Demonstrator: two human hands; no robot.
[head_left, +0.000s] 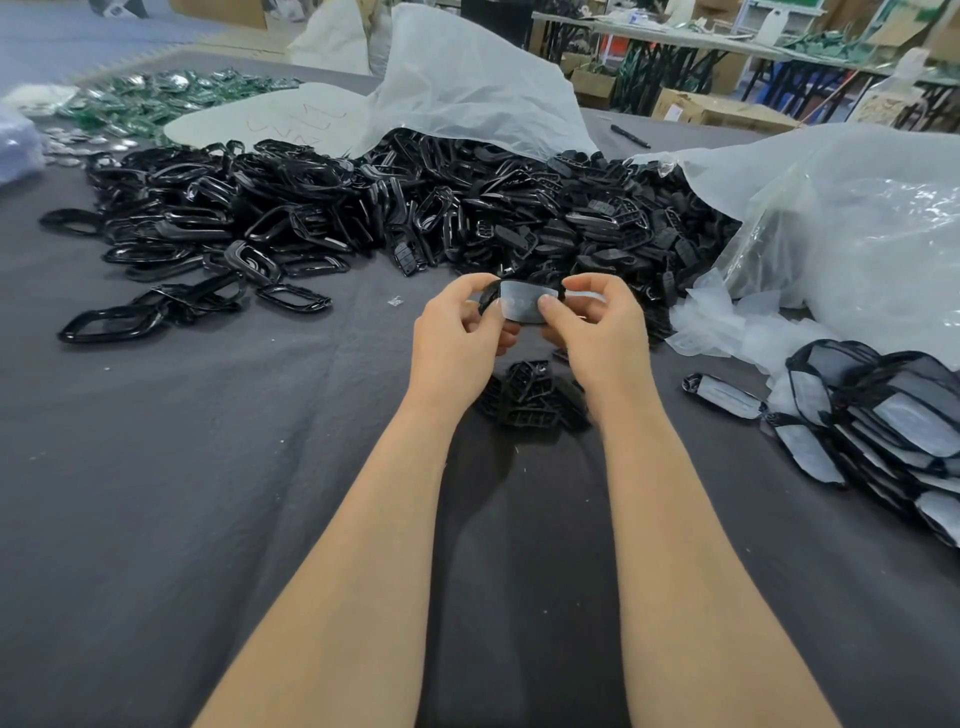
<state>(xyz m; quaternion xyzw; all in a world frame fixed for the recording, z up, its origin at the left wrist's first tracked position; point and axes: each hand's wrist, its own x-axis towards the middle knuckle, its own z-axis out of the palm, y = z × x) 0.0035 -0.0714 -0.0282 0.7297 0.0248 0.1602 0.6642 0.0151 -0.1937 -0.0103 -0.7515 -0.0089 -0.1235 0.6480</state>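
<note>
Black part (522, 306) between both pinching hands (524, 332)

The big pile of plastic parts (415, 208) is shiny black. The surface (156, 467) has a dark grey cloth, and the bags (857, 249) are clear white. Far back, little packets (145, 98) are green.

A film-covered black part (522, 306) is pinched between left hand (460, 332) and right hand (597, 327). Black frames (234, 208) are heaped at 11 o'clock; filmed stack (883, 415) at 3 o'clock.
</note>
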